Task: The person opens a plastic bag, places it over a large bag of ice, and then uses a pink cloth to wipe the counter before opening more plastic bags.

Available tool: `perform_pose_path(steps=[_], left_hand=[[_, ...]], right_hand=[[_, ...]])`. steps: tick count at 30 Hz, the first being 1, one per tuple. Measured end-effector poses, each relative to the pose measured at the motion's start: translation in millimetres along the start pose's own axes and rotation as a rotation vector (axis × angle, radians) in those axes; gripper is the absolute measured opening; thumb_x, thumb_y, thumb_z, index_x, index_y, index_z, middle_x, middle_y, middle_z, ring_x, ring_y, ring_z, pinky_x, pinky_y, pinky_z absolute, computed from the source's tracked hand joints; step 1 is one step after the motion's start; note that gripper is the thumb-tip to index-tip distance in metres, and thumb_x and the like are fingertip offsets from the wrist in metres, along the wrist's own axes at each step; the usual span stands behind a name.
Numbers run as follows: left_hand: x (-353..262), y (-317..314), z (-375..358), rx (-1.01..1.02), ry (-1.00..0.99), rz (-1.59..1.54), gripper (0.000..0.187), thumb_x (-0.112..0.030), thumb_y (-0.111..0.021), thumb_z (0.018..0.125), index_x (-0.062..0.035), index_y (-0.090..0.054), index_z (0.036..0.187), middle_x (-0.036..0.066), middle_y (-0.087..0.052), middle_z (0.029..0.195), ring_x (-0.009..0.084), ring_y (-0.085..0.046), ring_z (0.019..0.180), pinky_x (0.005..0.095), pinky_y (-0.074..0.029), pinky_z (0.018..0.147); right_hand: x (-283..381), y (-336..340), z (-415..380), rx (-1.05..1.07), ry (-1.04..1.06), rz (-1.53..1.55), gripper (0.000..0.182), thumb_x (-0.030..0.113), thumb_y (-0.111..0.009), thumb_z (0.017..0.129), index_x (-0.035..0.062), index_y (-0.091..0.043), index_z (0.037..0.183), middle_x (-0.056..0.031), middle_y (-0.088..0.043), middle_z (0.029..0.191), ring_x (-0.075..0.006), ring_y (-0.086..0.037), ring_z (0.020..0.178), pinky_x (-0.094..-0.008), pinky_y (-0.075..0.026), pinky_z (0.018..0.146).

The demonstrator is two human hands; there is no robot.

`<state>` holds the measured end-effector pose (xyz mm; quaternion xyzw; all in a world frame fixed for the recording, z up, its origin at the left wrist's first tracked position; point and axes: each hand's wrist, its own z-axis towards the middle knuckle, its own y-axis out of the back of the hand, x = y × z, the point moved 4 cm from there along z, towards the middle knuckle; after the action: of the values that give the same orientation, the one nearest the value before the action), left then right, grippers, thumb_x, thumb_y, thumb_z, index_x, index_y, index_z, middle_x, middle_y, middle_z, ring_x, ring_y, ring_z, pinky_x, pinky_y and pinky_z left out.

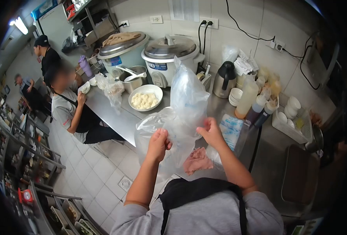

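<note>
One translucent plastic bag [188, 94] spans the head view's middle, above the steel counter's [116, 115] edge, its long axis running up and down, peaked end pointing toward the lidded cooker [169, 53]. It looks thin, crinkled, puffed. The left hand [158, 145] pinches its film, fingers curled; the right hand [212, 134] is half-curled against it, grip unclear.

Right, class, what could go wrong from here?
The thin, translucent plastic bag might brush the round white bowl of pale, lumpy food beside it. The bag could tear if the left hand and right hand pull hard. The crumpled pink cloth near the edge of the grey metal counter could fall.
</note>
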<state>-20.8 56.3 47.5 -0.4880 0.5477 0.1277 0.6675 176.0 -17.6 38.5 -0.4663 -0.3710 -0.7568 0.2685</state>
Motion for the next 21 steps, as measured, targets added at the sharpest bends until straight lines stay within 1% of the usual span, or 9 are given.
perform_pose_path(steps=[1, 4, 7, 10, 11, 14, 18, 19, 21], left_hand=[[1, -1, 1, -0.017, -0.019, 0.032, 0.022, -0.027, -0.048, 0.084, -0.0111, -0.042, 0.071, -0.001, -0.039, 0.057, 0.0099, -0.039, 0.046, 0.0216, -0.032, 0.041], [-5, -16, -4, 0.005, -0.001, -0.008, 0.021, -0.026, -0.049, 0.084, -0.0106, -0.042, 0.072, -0.001, -0.039, 0.057, 0.0105, -0.039, 0.046, 0.0221, -0.032, 0.041], [-21, -21, -10, -0.050, -0.039, -0.156, 0.017, -0.022, -0.048, 0.084, -0.0098, -0.042, 0.073, -0.001, -0.039, 0.057, 0.0116, -0.039, 0.045, 0.0236, -0.033, 0.042], [-74, -32, -17, -0.077, -0.697, 0.274, 0.014, -0.015, -0.055, 0.077, -0.0068, -0.045, 0.081, 0.002, -0.044, 0.070, 0.0121, -0.046, 0.063, 0.0237, -0.040, 0.062], [-92, -49, -27, 0.188, -0.846, 0.438, 0.032, -0.022, -0.063, 0.072, -0.0033, -0.046, 0.090, 0.005, -0.048, 0.081, 0.0132, -0.047, 0.075, 0.0242, -0.039, 0.070], [-113, -97, -37, 0.864, -0.681, 1.074, 0.051, -0.033, -0.066, 0.068, -0.0020, -0.044, 0.101, 0.008, -0.051, 0.089, 0.0158, -0.051, 0.073, 0.0252, -0.040, 0.066], [-90, -82, -24, 1.042, 0.306, 1.343, 0.034, -0.033, -0.061, 0.075, -0.0003, -0.057, 0.083, 0.006, -0.056, 0.069, 0.0172, -0.054, 0.070, 0.0302, -0.042, 0.067], [-83, -72, -23, 1.085, 0.379, 1.218, 0.030, -0.029, -0.054, 0.082, -0.0008, -0.060, 0.072, 0.005, -0.056, 0.061, 0.0180, -0.054, 0.063, 0.0309, -0.042, 0.064], [-79, -67, -16, 1.379, 0.215, 0.771, 0.026, -0.026, -0.053, 0.082, -0.0020, -0.060, 0.076, 0.007, -0.059, 0.065, 0.0176, -0.056, 0.064, 0.0286, -0.043, 0.060]], right_hand=[[29, 7, -6, -0.158, 0.269, -0.107, 0.038, 0.023, -0.064, 0.070, 0.0019, -0.046, 0.095, -0.0095, -0.054, 0.083, -0.0230, -0.054, 0.070, -0.0294, -0.041, 0.070], [107, -4, -38, 0.103, 0.794, -0.180, 0.039, 0.025, -0.062, 0.071, 0.0022, -0.046, 0.098, -0.0119, -0.055, 0.083, -0.0293, -0.055, 0.071, -0.0343, -0.041, 0.074], [69, -33, -38, 0.282, 0.409, -0.225, 0.032, 0.025, -0.060, 0.072, 0.0043, -0.050, 0.096, -0.0123, -0.057, 0.082, -0.0302, -0.056, 0.072, -0.0345, -0.042, 0.071], [58, -31, -40, 0.573, 0.234, -0.290, 0.023, 0.023, -0.058, 0.074, 0.0064, -0.055, 0.089, -0.0122, -0.059, 0.080, -0.0309, -0.056, 0.072, -0.0349, -0.043, 0.065], [65, -34, -39, 0.686, 0.290, -0.306, 0.022, 0.024, -0.058, 0.074, 0.0063, -0.056, 0.088, -0.0117, -0.059, 0.077, -0.0300, -0.056, 0.071, -0.0341, -0.043, 0.063], [110, -22, -40, 0.969, 0.361, -0.228, 0.021, 0.026, -0.056, 0.076, 0.0057, -0.058, 0.084, -0.0103, -0.059, 0.072, -0.0255, -0.057, 0.067, -0.0316, -0.043, 0.059], [144, 38, -11, 1.055, 0.409, 0.130, 0.028, 0.028, -0.056, 0.079, 0.0004, -0.059, 0.079, -0.0084, -0.058, 0.067, -0.0145, -0.056, 0.063, -0.0266, -0.042, 0.056], [138, 54, -5, 1.024, 0.429, 0.410, 0.029, 0.028, -0.056, 0.079, -0.0007, -0.058, 0.080, -0.0085, -0.058, 0.067, -0.0146, -0.056, 0.063, -0.0269, -0.042, 0.056], [114, 74, 11, 0.902, 0.459, 0.804, 0.031, 0.030, -0.054, 0.080, -0.0017, -0.058, 0.083, -0.0080, -0.058, 0.067, -0.0146, -0.056, 0.062, -0.0269, -0.044, 0.056]])
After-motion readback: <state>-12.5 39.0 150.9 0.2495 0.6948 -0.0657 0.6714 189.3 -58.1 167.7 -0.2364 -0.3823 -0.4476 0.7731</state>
